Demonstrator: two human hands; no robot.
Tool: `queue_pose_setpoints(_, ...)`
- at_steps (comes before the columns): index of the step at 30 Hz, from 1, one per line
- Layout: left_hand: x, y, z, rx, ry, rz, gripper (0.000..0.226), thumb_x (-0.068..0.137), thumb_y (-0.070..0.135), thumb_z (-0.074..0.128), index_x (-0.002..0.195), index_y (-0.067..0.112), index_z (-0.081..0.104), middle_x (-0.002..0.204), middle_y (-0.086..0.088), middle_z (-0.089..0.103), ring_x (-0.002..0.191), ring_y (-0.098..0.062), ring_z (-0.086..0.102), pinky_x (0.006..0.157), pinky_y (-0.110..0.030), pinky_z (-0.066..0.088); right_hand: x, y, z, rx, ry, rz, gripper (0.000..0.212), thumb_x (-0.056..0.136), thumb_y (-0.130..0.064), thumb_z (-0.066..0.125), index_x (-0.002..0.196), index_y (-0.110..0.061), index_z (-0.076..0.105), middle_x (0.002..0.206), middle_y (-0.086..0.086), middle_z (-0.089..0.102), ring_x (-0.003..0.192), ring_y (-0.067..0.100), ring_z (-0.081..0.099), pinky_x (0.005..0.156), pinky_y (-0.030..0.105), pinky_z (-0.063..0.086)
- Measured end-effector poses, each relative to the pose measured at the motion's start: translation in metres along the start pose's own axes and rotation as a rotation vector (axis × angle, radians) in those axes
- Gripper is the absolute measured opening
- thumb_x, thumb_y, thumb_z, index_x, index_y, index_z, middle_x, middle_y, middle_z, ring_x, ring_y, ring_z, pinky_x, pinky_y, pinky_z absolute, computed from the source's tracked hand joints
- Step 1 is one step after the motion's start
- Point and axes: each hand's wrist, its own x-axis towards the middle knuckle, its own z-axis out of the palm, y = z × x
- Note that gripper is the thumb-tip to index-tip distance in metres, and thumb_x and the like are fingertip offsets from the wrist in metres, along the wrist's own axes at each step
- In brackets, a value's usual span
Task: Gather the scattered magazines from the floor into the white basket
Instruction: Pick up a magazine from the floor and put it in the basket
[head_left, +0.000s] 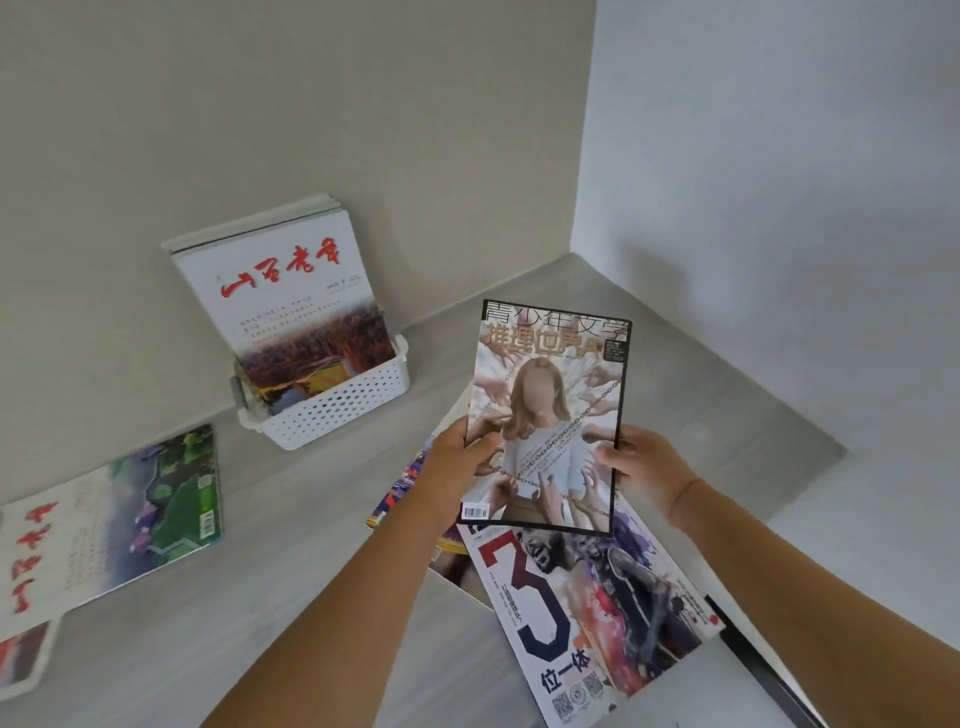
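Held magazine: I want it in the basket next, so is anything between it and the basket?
Nothing visible. The left hand and right hand hold the magazine up; only bare floor lies between it and the basket, whose stack leans back on the wall.

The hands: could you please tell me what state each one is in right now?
Left hand: closed, holding the magazine by its left edge.
Right hand: closed, holding the same magazine by its right edge.

pale walls (291, 104), grey wood-grain floor (260, 597)
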Motion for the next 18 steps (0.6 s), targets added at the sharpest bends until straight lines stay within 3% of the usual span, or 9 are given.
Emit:
queue_pose_setpoints(4, 0.007, 0.021, -0.050, 0.014, 0.105, 0.054, 0.008, 0.089, 0.006, 0.058, 0.094, 0.008, 0.063, 0.081, -0.009, 0.061, 0.074, -0.012, 0.061, 0.061, -0.020, 0.054, 0.028, -0.044, 0.031, -0.075, -0.057, -0.088, 0.017, 0.081, -0.006, 0.066, 0.085, -0.022, 0.069, 0.067, -0.011, 0.072, 0.071, 0.019, 0.064, 0.068, 0.028, 0.058)
queue_pose_setpoints(6, 0.014, 0.035, -0.079, 0.069, 0.179, 0.111, 0.007, 0.089, 0.006, 0.058, 0.084, 0.007, 0.062, 0.070, -0.007, 0.055, 0.058, -0.005, 0.058, 0.053, -0.014, 0.047, 0.047, -0.070, 0.051, -0.121, -0.093, -0.140, 0.016, 0.081, -0.009, 0.066, 0.081, -0.025, 0.068, 0.079, 0.001, 0.073, 0.076, 0.025, 0.065, 0.080, 0.042, 0.057)
queue_pose_setpoints(7, 0.019, 0.042, -0.094, 0.111, 0.226, 0.134, 0.009, 0.088, 0.009, 0.059, 0.080, 0.008, 0.060, 0.069, -0.008, 0.052, 0.057, -0.009, 0.055, 0.056, -0.018, 0.045, 0.057, -0.085, 0.062, -0.129, -0.112, -0.164, 0.014, 0.081, -0.008, 0.066, 0.082, -0.022, 0.069, 0.085, 0.010, 0.073, 0.076, 0.025, 0.063, 0.083, 0.046, 0.055)
queue_pose_setpoints(9, 0.029, 0.056, -0.125, 0.176, 0.323, 0.163, 0.007, 0.084, 0.014, 0.064, 0.082, 0.011, 0.059, 0.077, -0.009, 0.049, 0.070, -0.016, 0.047, 0.070, -0.028, 0.036, 0.078, -0.114, 0.086, -0.078, -0.156, -0.211, 0.014, 0.081, -0.003, 0.064, 0.090, -0.011, 0.071, 0.095, 0.017, 0.072, 0.075, 0.019, 0.059, 0.081, 0.043, 0.056)
queue_pose_setpoints(11, 0.038, 0.069, -0.152, 0.159, 0.443, 0.173, 0.011, 0.079, 0.014, 0.069, 0.078, 0.009, 0.060, 0.078, -0.006, 0.055, 0.076, -0.016, 0.048, 0.073, -0.032, 0.041, 0.096, -0.143, 0.110, -0.062, -0.210, -0.282, 0.017, 0.081, 0.000, 0.062, 0.085, -0.013, 0.072, 0.101, 0.011, 0.073, 0.074, 0.012, 0.057, 0.076, 0.033, 0.056)
queue_pose_setpoints(15, 0.054, 0.097, -0.197, 0.185, 0.682, 0.189, 0.026, 0.076, 0.020, 0.069, 0.056, 0.013, 0.054, 0.054, 0.003, 0.048, 0.058, -0.017, 0.045, 0.057, -0.027, 0.040, 0.126, -0.193, 0.153, -0.176, -0.274, -0.435, 0.022, 0.082, -0.007, 0.059, 0.072, -0.022, 0.070, 0.101, 0.020, 0.072, 0.077, 0.019, 0.049, 0.085, 0.056, 0.049)
queue_pose_setpoints(18, 0.064, 0.109, -0.221, 0.179, 0.737, 0.191, 0.018, 0.083, 0.020, 0.063, 0.066, 0.014, 0.059, 0.069, -0.005, 0.055, 0.069, -0.019, 0.049, 0.075, -0.041, 0.052, 0.147, -0.218, 0.181, -0.207, -0.276, -0.482, 0.026, 0.082, -0.007, 0.058, 0.070, -0.026, 0.070, 0.101, 0.028, 0.068, 0.078, 0.027, 0.060, 0.086, 0.058, 0.050)
